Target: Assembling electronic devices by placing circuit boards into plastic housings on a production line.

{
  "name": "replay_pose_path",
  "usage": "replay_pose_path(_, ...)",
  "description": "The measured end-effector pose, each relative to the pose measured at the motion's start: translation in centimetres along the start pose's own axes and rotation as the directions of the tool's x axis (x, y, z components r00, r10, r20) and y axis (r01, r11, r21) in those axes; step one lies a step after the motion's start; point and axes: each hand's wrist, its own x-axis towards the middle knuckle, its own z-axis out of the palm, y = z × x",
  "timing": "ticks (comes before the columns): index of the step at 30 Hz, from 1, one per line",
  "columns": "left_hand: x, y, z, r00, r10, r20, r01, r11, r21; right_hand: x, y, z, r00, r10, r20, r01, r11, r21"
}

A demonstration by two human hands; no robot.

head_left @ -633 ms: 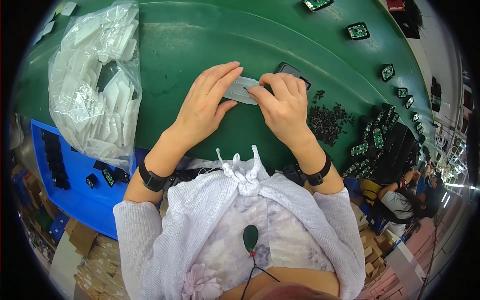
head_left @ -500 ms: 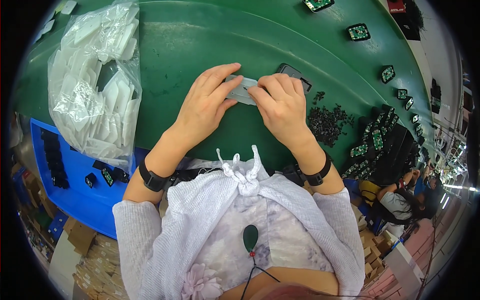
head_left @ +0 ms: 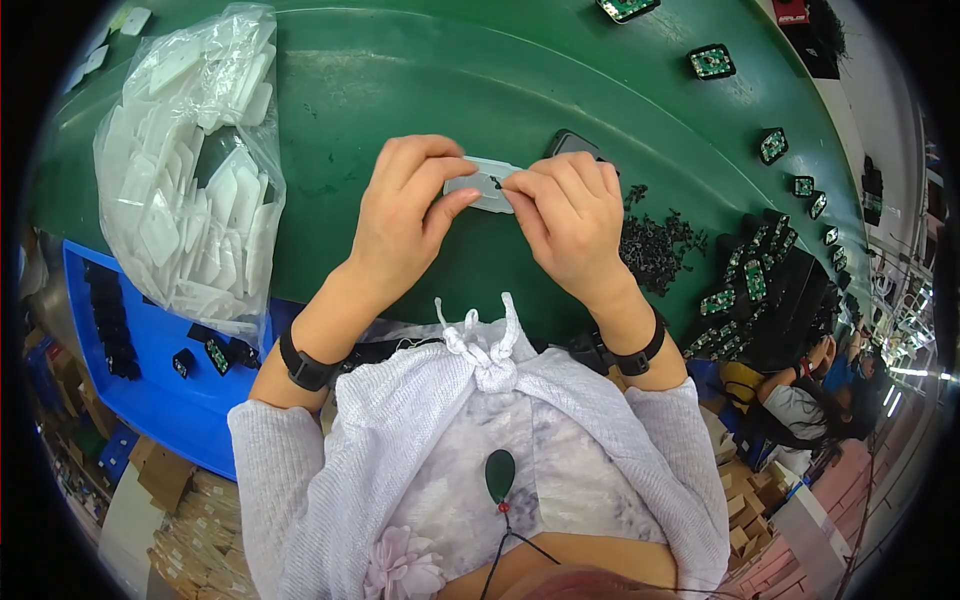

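Note:
A pale translucent plastic cover [head_left: 484, 200] lies on the green table between my hands. My left hand [head_left: 398, 205] grips its left end, with the thumb at the near edge and the fingers at the far side. A small black part [head_left: 496, 182] stands out against the middle of the cover. The thumb and fingertips of my right hand [head_left: 572, 212] are pinched together right at that black part. Behind my right hand rests a dark grey plastic housing [head_left: 572, 142], partly covered by the hand. A pile of small black parts [head_left: 660, 240] spreads to the right of it.
A clear bag of white plastic covers [head_left: 165, 200] lies on the left. Below it sits a blue tray [head_left: 190, 420] with black parts. Black housings with green circuit boards [head_left: 712, 62] line the far right, and several more are heaped [head_left: 755, 280] nearer. Another person [head_left: 800, 405] sits at right.
My left fingers have drawn back toward the left end, baring more of the cover. My right hand has shifted slightly right and nearer, and the black part now shows at its fingertips.

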Motion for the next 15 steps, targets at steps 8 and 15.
replay_pose_path(8, 0.5, 1.6, -0.6, 0.937, -0.265, 0.228, 0.343, 0.822, -0.455, 0.1, -1.4, -1.3, 0.992, -0.098, -0.075, 0.100, 0.995, 0.018)
replay_pose_path(15, 0.2, 1.6, -1.3, 0.802, -0.295, 0.519, 0.597, 0.413, -0.687, -0.2, -0.9, -1.2, 0.995, -0.075, -0.073, 0.089, 0.973, 0.212)
